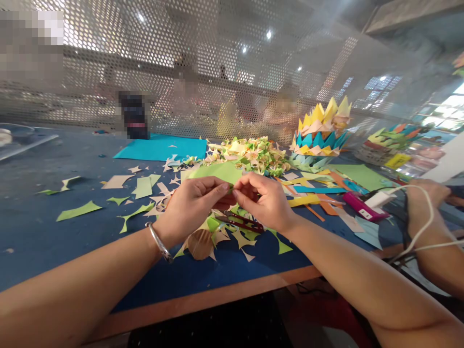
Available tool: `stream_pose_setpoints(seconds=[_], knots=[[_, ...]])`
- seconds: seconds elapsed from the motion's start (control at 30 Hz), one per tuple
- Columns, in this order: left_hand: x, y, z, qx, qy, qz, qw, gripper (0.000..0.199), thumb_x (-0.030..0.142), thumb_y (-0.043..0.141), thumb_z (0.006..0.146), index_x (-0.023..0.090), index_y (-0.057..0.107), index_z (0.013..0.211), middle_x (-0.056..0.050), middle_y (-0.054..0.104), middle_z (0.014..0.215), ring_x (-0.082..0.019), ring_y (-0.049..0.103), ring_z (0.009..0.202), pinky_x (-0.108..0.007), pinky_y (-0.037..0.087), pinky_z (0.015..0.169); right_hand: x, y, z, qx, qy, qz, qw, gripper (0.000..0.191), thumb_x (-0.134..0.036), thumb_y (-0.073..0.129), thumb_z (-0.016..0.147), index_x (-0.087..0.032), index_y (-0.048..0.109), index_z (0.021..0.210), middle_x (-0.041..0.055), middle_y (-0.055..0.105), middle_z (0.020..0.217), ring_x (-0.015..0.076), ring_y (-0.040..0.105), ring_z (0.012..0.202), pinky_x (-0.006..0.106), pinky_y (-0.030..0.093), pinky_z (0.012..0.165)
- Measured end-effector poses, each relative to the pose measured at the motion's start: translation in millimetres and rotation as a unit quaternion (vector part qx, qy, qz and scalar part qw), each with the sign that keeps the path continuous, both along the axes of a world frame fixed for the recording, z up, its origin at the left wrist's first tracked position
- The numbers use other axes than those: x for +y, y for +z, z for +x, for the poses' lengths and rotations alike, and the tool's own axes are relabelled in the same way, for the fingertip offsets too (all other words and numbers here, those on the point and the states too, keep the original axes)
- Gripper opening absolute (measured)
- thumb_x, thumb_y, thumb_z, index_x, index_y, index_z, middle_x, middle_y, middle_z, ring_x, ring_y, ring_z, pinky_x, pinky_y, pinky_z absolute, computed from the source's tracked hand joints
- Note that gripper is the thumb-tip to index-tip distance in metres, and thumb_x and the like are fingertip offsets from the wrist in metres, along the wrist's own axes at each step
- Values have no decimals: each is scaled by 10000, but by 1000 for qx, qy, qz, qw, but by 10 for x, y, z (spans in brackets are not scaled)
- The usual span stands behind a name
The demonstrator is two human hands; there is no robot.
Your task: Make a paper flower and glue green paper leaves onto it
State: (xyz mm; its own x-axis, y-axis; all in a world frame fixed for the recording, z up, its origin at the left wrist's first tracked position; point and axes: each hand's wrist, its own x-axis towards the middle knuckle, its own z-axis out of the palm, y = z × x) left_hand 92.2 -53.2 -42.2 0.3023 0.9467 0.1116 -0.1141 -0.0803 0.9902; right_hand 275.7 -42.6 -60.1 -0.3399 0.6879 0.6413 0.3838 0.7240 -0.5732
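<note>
My left hand (194,205) and my right hand (266,200) meet over the middle of the blue table (87,179). Thumbs and fingertips of both pinch a small green piece (231,189), mostly hidden between them. Beneath my hands lie dark red-handled scissors (246,222) among green and pale pink scraps. A round brown disc (200,244) rests nearer the front edge. Just beyond my fingers is a light green sheet (217,170), and behind it a heap of small folded pieces (250,152) in green, yellow and pink.
A turquoise sheet (163,147) lies at the back. Stacked pointed paper rings (319,137) stand back right. Coloured strips, a magenta power strip (364,207) and a white cable are at right, beside another person's arm (431,227). A perforated metal screen (163,58) rises behind.
</note>
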Motion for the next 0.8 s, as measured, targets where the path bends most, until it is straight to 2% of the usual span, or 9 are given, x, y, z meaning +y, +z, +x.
stream_pose_setpoints(seconds=[0.13, 0.4, 0.57, 0.67, 0.8], knots=[[-2, 4, -1, 16, -10, 7, 1000, 216, 171, 624, 896, 159, 750, 720, -71, 765, 722, -178, 735, 722, -286, 600, 754, -5, 13, 1, -5, 4, 12, 1000, 51, -207, 642, 863, -189, 597, 850, -30, 556, 653, 89, 498, 545, 239, 422, 507], [-44, 39, -10, 43, -9, 30, 999, 182, 167, 639, 869, 161, 742, 719, -71, 753, 719, -182, 720, 709, -271, 580, 705, -19, 28, 0, -5, -6, 22, 1000, 63, -221, 641, 869, -194, 594, 837, -37, 549, 646, 85, 496, 541, 233, 426, 508], [-65, 67, -18, 117, 3, 74, 990, 69, 129, 709, 784, 171, 758, 758, -36, 745, 681, -150, 663, 634, -219, 487, 590, -36, 43, 4, -6, -6, 28, 1000, 66, -200, 640, 855, -194, 587, 816, -38, 550, 645, 81, 492, 533, 227, 424, 499], [-65, 74, -28, 182, 37, 117, 976, 71, 137, 709, 773, 176, 767, 758, -14, 724, 632, -138, 604, 576, -221, 420, 538, -38, 43, 2, -4, 0, 33, 999, 79, -200, 648, 852, -196, 582, 809, -40, 552, 650, 76, 480, 521, 224, 416, 487], [-54, 62, -44, 202, 59, 159, 965, 86, 142, 712, 757, 185, 778, 724, 1, 693, 585, -122, 537, 523, -222, 358, 501, -33, 36, 1, -3, -3, 27, 1000, 80, -210, 658, 856, -195, 589, 820, -41, 554, 649, 77, 486, 519, 228, 416, 491]])
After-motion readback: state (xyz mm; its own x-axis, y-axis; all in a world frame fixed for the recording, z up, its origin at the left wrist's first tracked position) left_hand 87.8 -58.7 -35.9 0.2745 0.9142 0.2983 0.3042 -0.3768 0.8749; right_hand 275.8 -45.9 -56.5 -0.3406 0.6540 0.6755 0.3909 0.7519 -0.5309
